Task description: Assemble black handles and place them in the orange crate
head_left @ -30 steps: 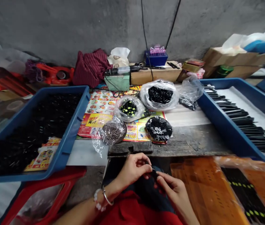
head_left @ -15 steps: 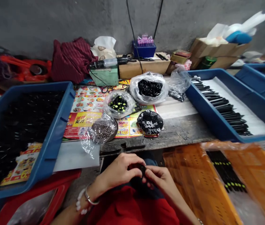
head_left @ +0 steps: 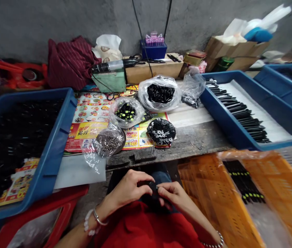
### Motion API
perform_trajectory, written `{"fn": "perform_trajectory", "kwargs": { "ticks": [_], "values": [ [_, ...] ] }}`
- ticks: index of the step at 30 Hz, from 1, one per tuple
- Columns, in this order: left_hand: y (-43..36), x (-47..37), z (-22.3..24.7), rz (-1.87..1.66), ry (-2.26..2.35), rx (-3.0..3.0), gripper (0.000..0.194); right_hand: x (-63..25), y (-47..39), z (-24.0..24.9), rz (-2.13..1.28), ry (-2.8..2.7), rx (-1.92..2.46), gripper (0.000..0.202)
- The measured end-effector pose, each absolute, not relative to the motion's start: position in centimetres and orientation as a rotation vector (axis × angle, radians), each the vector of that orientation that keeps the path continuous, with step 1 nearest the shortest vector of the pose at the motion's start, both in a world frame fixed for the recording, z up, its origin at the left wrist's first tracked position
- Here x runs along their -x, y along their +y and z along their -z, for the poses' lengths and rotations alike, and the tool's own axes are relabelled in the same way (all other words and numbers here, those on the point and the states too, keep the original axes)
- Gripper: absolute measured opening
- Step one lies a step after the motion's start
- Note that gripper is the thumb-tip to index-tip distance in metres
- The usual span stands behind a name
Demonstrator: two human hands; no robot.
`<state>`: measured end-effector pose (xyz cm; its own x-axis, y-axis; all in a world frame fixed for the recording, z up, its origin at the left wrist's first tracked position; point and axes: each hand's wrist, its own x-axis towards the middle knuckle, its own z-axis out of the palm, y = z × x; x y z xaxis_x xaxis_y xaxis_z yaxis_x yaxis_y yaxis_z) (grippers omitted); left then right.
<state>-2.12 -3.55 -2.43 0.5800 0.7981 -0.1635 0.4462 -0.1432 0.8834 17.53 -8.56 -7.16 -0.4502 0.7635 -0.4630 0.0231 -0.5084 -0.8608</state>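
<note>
Above my lap, my left hand (head_left: 132,186) curls its fingers and thumb round a small black part (head_left: 153,187). On the other side, my right hand (head_left: 173,194) pinches at the same black part with thumb and fingertips. The part's exact kind is hard to make out against the dark clothing. On the bench beyond lie a round pile of black discs with pale markings (head_left: 161,131), a bag of small metal screws (head_left: 109,142), a bag of black pieces with yellow-green dots (head_left: 125,113) and a bag of glossy black pieces (head_left: 160,93).
A blue tray (head_left: 48,144) of black parts stands at left over a red stool (head_left: 65,199). At right sit another blue tray (head_left: 239,78) with black rows and an orange crate (head_left: 208,193). An electric screwdriver (head_left: 116,65) lies at the back.
The camera view has shifted slightly, so the bench things sit a little further left and higher. Both hands stay together at the black part, with only a slight shift of the fingers.
</note>
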Motion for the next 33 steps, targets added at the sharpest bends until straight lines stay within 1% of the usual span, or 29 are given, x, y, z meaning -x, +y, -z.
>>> {"fn": "perform_trajectory", "kwargs": {
  "ticks": [3, 8, 12, 15, 18, 19, 21, 23, 24, 26, 28, 30, 33],
  "values": [
    [-3.8, 1.8, 2.8, -0.445, 1.015, -1.758, 0.024, -17.4, -8.9, 7.0, -1.966, -1.168, 1.271, 0.058],
    [-3.7, 1.7, 3.2, -0.403, 0.866, -1.756, 0.022, -17.8, -9.0, 6.4, -1.956, -1.289, 1.261, 0.058],
    [-3.9, 1.7, 3.4, -0.397, 0.862, -1.74, 0.021, -17.9, -8.9, 6.2, -1.945, -1.325, 1.258, 0.06],
    [-4.0, 1.7, 3.0, -0.391, 0.878, -1.762, 0.024, -17.7, -8.9, 6.4, -1.972, -1.275, 1.242, 0.059],
    [-3.6, 2.4, 1.6, -0.437, 0.906, -1.791, 0.031, -17.5, -9.1, 6.7, -1.94, -1.211, 1.266, 0.058],
    [-3.2, 3.0, 0.9, -0.481, 0.945, -1.8, 0.032, -17.5, -9.2, 6.9, -1.917, -1.194, 1.287, 0.057],
    [-2.1, 5.1, -0.4, -0.627, 1.112, -1.836, 0.027, -17.7, -9.5, 7.2, -1.875, -1.174, 1.342, 0.056],
    [-0.7, 7.8, -1.3, -0.791, 1.381, -1.927, 0.018, -17.8, -9.7, 7.6, -1.853, -1.172, 1.389, 0.056],
    [0.0, 9.2, -1.6, -0.82, 1.523, -1.994, 0.017, -17.8, -9.8, 7.7, -1.849, -1.176, 1.402, 0.057],
    [1.2, 11.6, -1.4, -0.761, 1.744, -2.116, 0.017, -17.6, -9.9, 7.9, -1.854, -1.19, 1.4, 0.059],
    [2.1, 12.9, -0.6, -0.645, 1.847, -2.193, 0.023, -17.3, -9.9, 8.0, -1.868, -1.209, 1.38, 0.06],
    [2.7, 13.1, 0.5, -0.583, 1.858, -2.243, 0.027, -17.0, -9.7, 7.9, -1.881, -1.238, 1.36, 0.061],
    [3.1, 12.4, 1.5, -0.598, 1.825, -2.275, 0.023, -16.8, -9.6, 7.7, -1.896, -1.292, 1.344, 0.06]
  ]
}}
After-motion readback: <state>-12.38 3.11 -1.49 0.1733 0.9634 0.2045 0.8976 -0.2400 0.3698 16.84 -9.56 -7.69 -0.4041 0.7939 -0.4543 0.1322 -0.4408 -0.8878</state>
